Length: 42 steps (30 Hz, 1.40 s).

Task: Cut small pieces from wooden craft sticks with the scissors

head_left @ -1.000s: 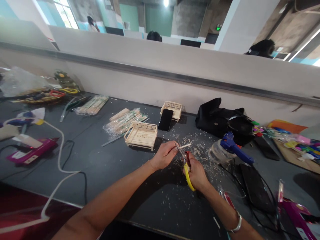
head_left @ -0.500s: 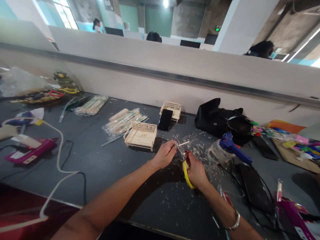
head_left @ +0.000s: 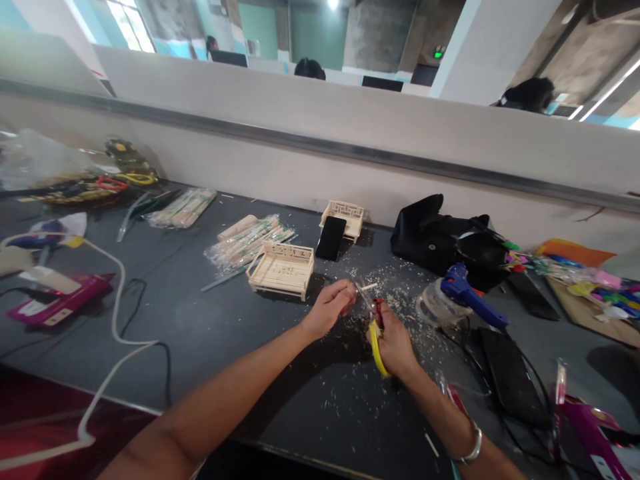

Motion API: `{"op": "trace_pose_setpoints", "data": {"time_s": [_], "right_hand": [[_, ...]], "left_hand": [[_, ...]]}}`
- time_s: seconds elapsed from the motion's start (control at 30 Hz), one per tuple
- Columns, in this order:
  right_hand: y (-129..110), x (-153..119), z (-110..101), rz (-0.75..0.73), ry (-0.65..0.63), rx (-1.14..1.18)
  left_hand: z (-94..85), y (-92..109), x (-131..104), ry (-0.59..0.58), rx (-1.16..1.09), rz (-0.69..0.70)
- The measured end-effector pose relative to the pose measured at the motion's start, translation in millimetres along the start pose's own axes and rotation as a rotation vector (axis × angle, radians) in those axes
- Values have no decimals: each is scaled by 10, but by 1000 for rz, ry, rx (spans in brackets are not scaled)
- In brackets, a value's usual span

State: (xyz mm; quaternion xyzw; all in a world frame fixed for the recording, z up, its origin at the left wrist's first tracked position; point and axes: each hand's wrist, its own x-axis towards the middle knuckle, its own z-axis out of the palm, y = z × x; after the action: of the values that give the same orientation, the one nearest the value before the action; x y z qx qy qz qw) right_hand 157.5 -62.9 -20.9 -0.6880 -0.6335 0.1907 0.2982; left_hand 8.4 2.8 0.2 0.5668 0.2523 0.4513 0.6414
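Observation:
My right hand [head_left: 396, 341] is closed round the handles of a pair of scissors [head_left: 379, 350] with yellow on the grip. Their metal blades point up and left, to the fingertips of my left hand [head_left: 330, 308]. Between the left fingers is pinched a thin pale wooden stick [head_left: 369, 287], whose free end sticks out to the right past the blades. Whether the blades touch the stick is too small to tell. Small pale wood scraps [head_left: 400, 293] lie scattered round both hands. Left of them stands a miniature wooden bench [head_left: 283, 270] with a railed back.
A second small bench [head_left: 350, 217] has a black phone [head_left: 331, 238] leaning on it. Wrapped sticks [head_left: 250, 243] lie to the left. On the right are a black bag [head_left: 420, 230], a blue glue gun [head_left: 470, 297] and a dark phone [head_left: 515, 377]. A white cable [head_left: 119, 300] crosses the left side.
The scissors and right hand have shifted very slightly right, and the blades look narrower at the stick. My left hand keeps its pinch. A person in the background has moved partly behind a screen.

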Motion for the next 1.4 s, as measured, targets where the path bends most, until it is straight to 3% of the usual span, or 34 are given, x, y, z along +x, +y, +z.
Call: {"op": "trace_pose_setpoints", "data": {"time_s": [0.17, 0.33, 0.5, 0.8, 1.03, 1.13, 1.3, 1.4], "right_hand": [[7, 22, -42, 9, 15, 106], [12, 29, -42, -22, 66, 72], [-7, 26, -40, -5, 74, 8], [-87, 57, -89, 159, 21, -286], [-171, 58, -126, 246, -16, -337], [-165, 54, -124, 269, -29, -315], [-107, 56, -113, 224, 7, -211], [-104, 60, -117, 223, 7, -173]], "left_hand": [[-58, -22, 8, 21, 191, 37], [-72, 8, 11, 11, 258, 41], [-83, 88, 29, 43, 453, 130], [-155, -47, 114, 66, 551, 126], [-137, -102, 118, 125, 499, 83], [-122, -107, 115, 139, 387, 51], [0, -124, 80, 33, -222, -96], [66, -128, 72, 62, -395, -112]]}}
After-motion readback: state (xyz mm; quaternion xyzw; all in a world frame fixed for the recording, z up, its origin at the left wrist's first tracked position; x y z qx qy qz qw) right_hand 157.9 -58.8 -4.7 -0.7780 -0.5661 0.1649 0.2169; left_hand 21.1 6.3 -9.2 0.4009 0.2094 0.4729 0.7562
